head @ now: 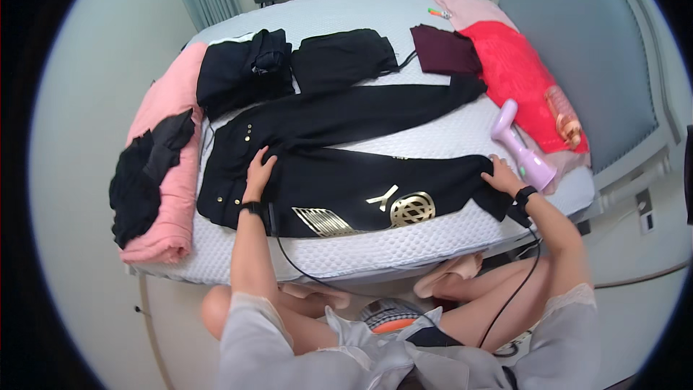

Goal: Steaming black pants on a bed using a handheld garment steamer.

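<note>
Black trousers [346, 173] lie spread on the bed, waist to the left and legs to the right. Gold prints mark the near leg, and small gold buttons sit near the waist. My left hand [261, 174] rests on the cloth below the waist, thumb apart from the fingers. At the cuff end of the near leg, my right hand [503, 177] touches the fabric; whether its fingers pinch the cloth is unclear. A lilac handheld device [517, 146], perhaps a garment steamer, lies just beyond that hand. Both wrists wear black bands with cables.
Folded dark garments [246, 70], a folded black garment [344, 57] and a maroon one [445, 51] line the far side. Black clothing [146, 179] lies on a rolled pink quilt [176, 211] at left. A clear bottle [563, 116] rests on red fabric [511, 73] by the headboard [579, 49].
</note>
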Available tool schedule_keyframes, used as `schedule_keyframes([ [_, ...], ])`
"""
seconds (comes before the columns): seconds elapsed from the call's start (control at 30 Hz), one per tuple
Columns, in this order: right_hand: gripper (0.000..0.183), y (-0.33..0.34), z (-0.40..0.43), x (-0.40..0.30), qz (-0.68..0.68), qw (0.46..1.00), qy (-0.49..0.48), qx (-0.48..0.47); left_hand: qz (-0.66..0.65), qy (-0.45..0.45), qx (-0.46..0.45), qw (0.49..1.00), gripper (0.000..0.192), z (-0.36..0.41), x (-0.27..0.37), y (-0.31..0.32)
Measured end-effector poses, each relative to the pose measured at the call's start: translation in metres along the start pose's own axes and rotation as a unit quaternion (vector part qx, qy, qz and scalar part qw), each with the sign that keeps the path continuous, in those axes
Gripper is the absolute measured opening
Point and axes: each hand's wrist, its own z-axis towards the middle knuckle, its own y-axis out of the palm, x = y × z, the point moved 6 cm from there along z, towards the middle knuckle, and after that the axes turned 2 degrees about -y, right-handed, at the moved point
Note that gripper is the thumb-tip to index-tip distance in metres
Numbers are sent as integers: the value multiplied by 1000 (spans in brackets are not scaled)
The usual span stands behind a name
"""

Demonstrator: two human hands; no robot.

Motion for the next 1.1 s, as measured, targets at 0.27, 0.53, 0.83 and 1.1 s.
schedule_keyframes([
  [0.27, 71, -2, -22, 41, 185, 928, 78, -315, 101, -205, 521, 822, 62, -146, -45, -80],
  [0.53, 33, -76, 3, -6, -176, 963, -141, 148, 89, -161, 381, 906, 75, -136, -68, -85],
  [0.83, 33, 6, -18, -14, -66, 995, 0, -79, 38, -43, 498, 865, 32, -173, -79, -104],
  [1.1, 29, 3, -9, 18, -122, 991, 47, 2, 193, -166, 544, 800, 30, -208, -14, -104],
])
